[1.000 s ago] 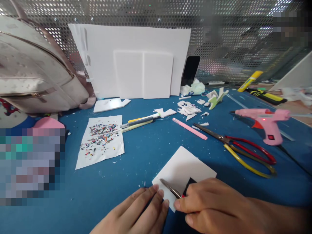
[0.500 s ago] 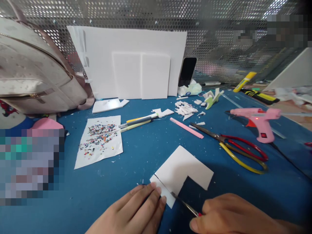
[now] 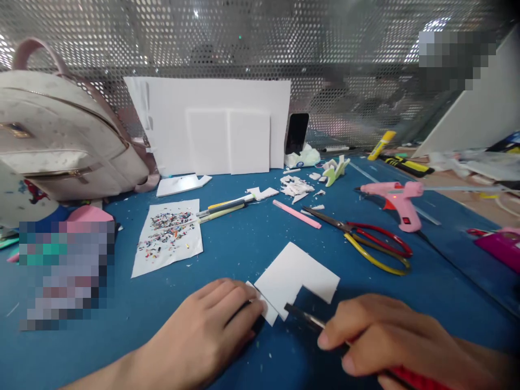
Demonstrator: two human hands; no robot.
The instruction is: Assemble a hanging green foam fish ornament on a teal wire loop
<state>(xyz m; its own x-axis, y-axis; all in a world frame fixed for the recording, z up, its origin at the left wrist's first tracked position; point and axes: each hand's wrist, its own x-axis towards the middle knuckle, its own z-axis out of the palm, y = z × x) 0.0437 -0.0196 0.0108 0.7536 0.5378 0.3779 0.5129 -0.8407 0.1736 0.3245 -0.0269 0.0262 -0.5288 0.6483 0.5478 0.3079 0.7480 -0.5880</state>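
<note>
Near the front of the blue table lies a white foam board piece [image 3: 284, 271] with a notch cut in its right side. A narrow white strip [image 3: 267, 310] lies along its lower left edge, split from it by a thin gap. My left hand [image 3: 221, 325] has its fingers curled onto the strip; its thumb is hidden. My right hand [image 3: 377, 330] is closed around a craft knife [image 3: 306, 318] with a red handle. The blade tip is just right of the board's lower corner and seems raised off it.
Scissors [image 3: 361, 238] and a pink glue gun [image 3: 396, 200] lie at right. A pink pen [image 3: 296, 214], white scraps [image 3: 296, 187] and a sheet of colourful bits [image 3: 166, 260] lie beyond. A backpack [image 3: 73, 141] stands left; white boards [image 3: 162, 97] and a phone [image 3: 297, 132] lean behind.
The knife blade has come away from the cut line to the right. My left hand has gone from lying flat to curled at the strip. The view has tilted up and turned.
</note>
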